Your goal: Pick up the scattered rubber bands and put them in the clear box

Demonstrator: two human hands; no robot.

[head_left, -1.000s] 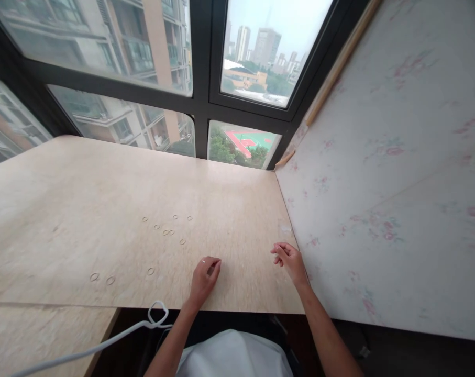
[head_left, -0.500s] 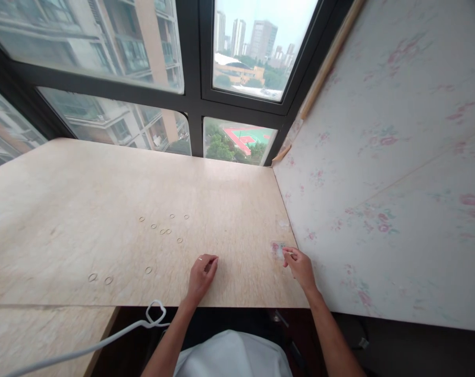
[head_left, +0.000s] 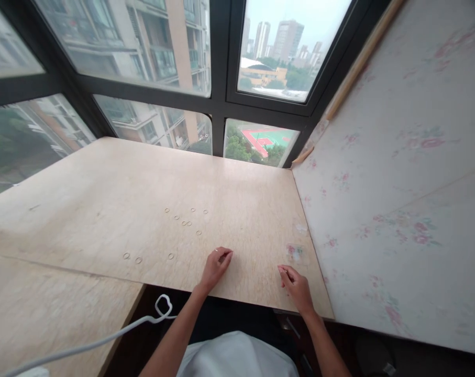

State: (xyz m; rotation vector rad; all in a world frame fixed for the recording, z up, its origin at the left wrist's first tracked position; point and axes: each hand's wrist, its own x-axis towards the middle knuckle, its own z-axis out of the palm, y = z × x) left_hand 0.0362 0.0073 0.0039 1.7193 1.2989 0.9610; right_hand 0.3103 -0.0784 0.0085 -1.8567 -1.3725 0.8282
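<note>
My left hand (head_left: 217, 266) rests over the stone-patterned tabletop (head_left: 253, 209), thumb and fingers pinched together. A ring band shows on one finger; anything in the pinch is too small to make out. To its right, my right hand (head_left: 297, 288) is also pinched, with its contents hidden. Just beyond the right hand lies a small clear box or packet (head_left: 295, 252) with pink and green colouring, apart from the fingers. Several thin rings lie scattered left of my left hand, among them a nearer ring (head_left: 171, 256) and a farther ring (head_left: 198, 232).
A floral-papered wall (head_left: 398, 209) bounds the tabletop on the right. Dark-framed windows (head_left: 219, 104) stand behind it. A white cable (head_left: 115, 335) loops below the front edge at left, by a lower surface (head_left: 44, 303). A clear scrap (head_left: 300, 228) lies near the wall.
The view has swung left, shifting the scene rightward. My right hand has drawn back from the small clear packet towards me. My left hand stays pinched over the tabletop.
</note>
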